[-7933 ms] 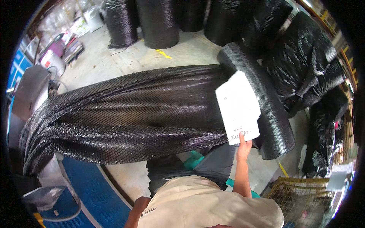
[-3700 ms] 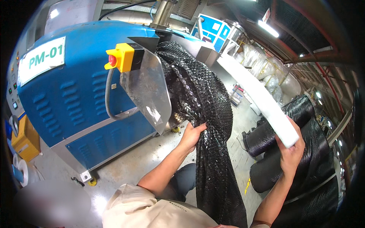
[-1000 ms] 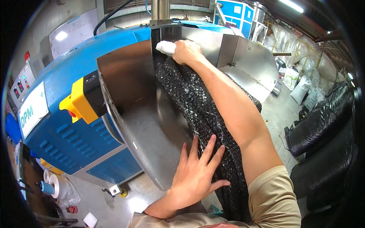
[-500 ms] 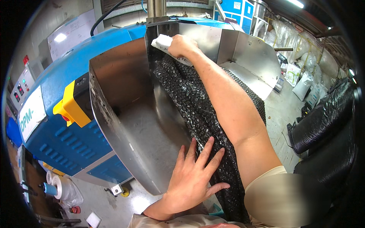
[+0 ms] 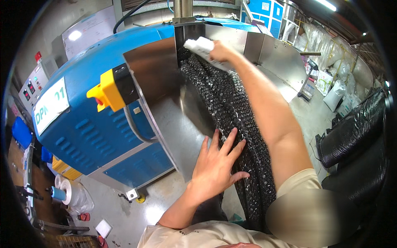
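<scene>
A long strip of black bubble wrap (image 5: 231, 105) runs from near my body up into the dark metal throat (image 5: 180, 45) of a blue machine. My left hand (image 5: 219, 163) lies on the wrap with its fingers spread and the thumb out. At the far end of my outstretched arm, my right hand (image 5: 221, 53) is closed around a white block-like piece (image 5: 201, 46), partly hidden by the fingers. The white piece rests against the upper end of the wrap, at the throat. Its exact kind cannot be made out.
Bent sheet-metal walls (image 5: 155, 66) flank the throat. A yellow switch box with a red button (image 5: 105, 91) sticks out on the left of the blue machine (image 5: 89, 124). Black rolls (image 5: 351, 136) stand at the right, and film rolls (image 5: 74, 192) at lower left.
The view has shifted, so the machine appears farther right and more of its left side shows. My right hand still grips the white piece at the throat; my left hand stays spread on the wrap.
</scene>
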`<state>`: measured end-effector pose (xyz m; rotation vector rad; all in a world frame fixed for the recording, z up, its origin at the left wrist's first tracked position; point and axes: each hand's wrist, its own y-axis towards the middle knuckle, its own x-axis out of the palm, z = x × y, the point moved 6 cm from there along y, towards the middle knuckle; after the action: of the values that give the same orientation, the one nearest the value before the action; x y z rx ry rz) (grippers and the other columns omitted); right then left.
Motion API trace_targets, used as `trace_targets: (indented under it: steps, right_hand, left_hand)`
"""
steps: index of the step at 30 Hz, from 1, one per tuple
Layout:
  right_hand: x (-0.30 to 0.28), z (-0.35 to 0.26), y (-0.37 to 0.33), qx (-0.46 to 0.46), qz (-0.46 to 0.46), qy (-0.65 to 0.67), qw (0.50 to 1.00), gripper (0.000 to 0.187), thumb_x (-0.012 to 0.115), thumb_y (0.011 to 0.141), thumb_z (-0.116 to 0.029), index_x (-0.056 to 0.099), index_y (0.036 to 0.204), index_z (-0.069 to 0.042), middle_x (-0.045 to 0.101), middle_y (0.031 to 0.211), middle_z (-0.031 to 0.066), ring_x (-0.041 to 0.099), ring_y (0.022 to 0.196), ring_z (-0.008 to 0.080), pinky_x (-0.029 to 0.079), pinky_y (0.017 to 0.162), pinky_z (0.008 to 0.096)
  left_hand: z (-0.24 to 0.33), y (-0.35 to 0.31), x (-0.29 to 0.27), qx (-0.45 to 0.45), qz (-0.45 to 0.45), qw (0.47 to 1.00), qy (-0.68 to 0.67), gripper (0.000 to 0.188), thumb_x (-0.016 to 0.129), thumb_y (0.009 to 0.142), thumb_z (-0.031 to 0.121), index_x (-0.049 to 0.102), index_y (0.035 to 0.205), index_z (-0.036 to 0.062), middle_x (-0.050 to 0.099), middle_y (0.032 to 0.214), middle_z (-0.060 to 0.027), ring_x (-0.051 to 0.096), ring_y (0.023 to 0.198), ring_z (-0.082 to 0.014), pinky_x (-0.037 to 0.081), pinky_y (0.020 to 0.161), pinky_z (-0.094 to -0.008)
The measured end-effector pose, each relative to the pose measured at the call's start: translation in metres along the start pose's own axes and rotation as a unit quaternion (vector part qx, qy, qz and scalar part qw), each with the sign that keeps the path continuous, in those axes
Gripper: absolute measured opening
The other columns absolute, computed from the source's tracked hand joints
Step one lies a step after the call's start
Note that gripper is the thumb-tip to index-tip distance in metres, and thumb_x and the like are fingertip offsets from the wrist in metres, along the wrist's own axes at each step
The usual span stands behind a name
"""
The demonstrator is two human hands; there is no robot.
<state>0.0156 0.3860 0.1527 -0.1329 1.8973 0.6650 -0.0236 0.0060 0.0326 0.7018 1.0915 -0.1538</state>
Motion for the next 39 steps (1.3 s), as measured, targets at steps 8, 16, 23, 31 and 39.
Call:
trace_targets:
  steps: [8, 16, 23, 31, 39]
  right_hand:
    - [-0.111, -0.009, -0.073, -0.084, 0.1, -0.12, 0.984, 0.049, 0.072, 0.082, -0.017, 0.072, 0.131, -0.021, 0.076, 0.12, 0.0162, 0.071, 0.115, 0.0346, 0.055, 0.099, 0.047]
    - [-0.028, -0.029, -0.05, -0.116, 0.044, -0.159, 0.979, 0.048, 0.063, 0.085, -0.006, 0.075, 0.127, -0.026, 0.077, 0.114, 0.0165, 0.074, 0.109, 0.0347, 0.057, 0.097, 0.0474]
    - [-0.009, -0.056, 0.033, -0.053, 0.022, -0.204, 0.977, 0.041, 0.069, 0.082, -0.012, 0.078, 0.121, -0.02, 0.078, 0.117, 0.0147, 0.074, 0.111, 0.0335, 0.059, 0.094, 0.0466]
    - [-0.019, -0.059, 0.038, -0.073, 0.08, -0.211, 0.971, 0.045, 0.065, 0.087, -0.011, 0.076, 0.127, -0.028, 0.077, 0.12, 0.0127, 0.074, 0.113, 0.0321, 0.058, 0.095, 0.0472]
    - [-0.029, -0.051, 0.048, -0.057, 0.025, -0.255, 0.965, 0.06, 0.07, 0.082, -0.004, 0.072, 0.135, -0.031, 0.077, 0.124, 0.0099, 0.074, 0.115, 0.0307, 0.058, 0.097, 0.0475]
  left_hand:
    - [0.003, 0.0, 0.0, 0.012, 0.028, 0.999, 0.011, 0.083, 0.079, 0.083, 0.058, 0.06, 0.146, 0.0078, 0.041, 0.165, -0.0154, 0.043, 0.144, -0.0528, 0.035, 0.118, -0.0641]
    - [0.003, 0.002, -0.002, 0.03, 0.008, 0.999, 0.009, 0.086, 0.075, 0.085, 0.063, 0.058, 0.147, 0.0053, 0.041, 0.164, -0.0198, 0.048, 0.137, -0.0541, 0.036, 0.117, -0.062]
    - [0.003, 0.005, 0.0, 0.042, -0.027, 0.999, -0.009, 0.085, 0.073, 0.086, 0.063, 0.057, 0.147, 0.0054, 0.042, 0.163, -0.0215, 0.054, 0.127, -0.0527, 0.041, 0.112, -0.0622]
    - [0.001, 0.009, -0.001, 0.032, -0.012, 0.999, -0.011, 0.082, 0.077, 0.085, 0.059, 0.059, 0.145, 0.0053, 0.044, 0.162, -0.0186, 0.056, 0.125, -0.0515, 0.043, 0.111, -0.062]
    - [0.002, 0.008, -0.002, 0.022, 0.006, 1.0, -0.005, 0.081, 0.077, 0.085, 0.059, 0.061, 0.143, 0.0057, 0.047, 0.161, -0.0155, 0.056, 0.128, -0.0496, 0.043, 0.112, -0.0616]
